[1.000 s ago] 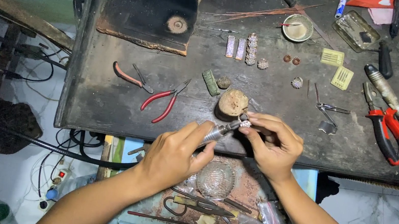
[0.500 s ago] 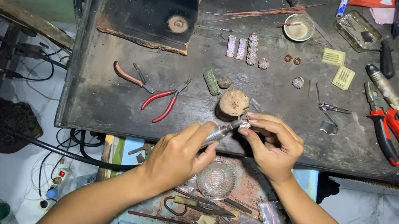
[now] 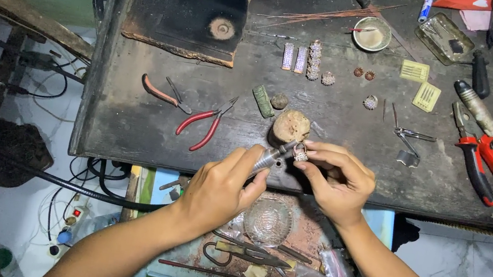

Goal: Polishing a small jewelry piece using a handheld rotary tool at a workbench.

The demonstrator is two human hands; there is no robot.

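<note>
Two hands meet at the worktop's [image 3: 132, 136] near edge. Left hand [image 3: 221, 186] grips a metal tool [image 3: 273, 155], long axis pointing far-right at the small ring [image 3: 301, 154] pinched by the right hand [image 3: 339, 179].

I see even, fairly bright overhead light, soft shadows under my hands, sharp focus centrally, and slight edge distortion.
</note>
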